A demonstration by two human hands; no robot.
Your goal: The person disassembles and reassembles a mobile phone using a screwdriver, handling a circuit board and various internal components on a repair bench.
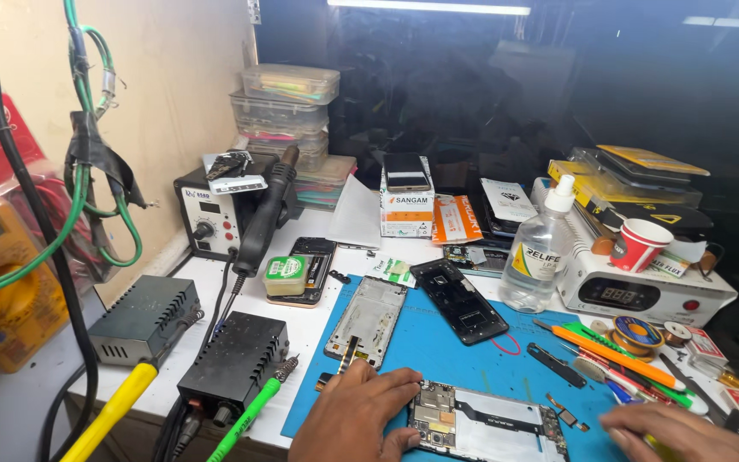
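At bottom centre we press our left hand (pixel 357 415), fingers spread, on the opened phone (pixel 485 423) lying on the blue mat (pixel 438 346), while our right hand (pixel 677 432) at lower right pinches a yellow-green tool (pixel 653 445).

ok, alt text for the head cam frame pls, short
A person's left hand rests on the end of an opened phone lying on a blue mat, while the right hand reaches among tools at the mat's edge. Around them are other phone parts, a clear liquid bottle and soldering gear.
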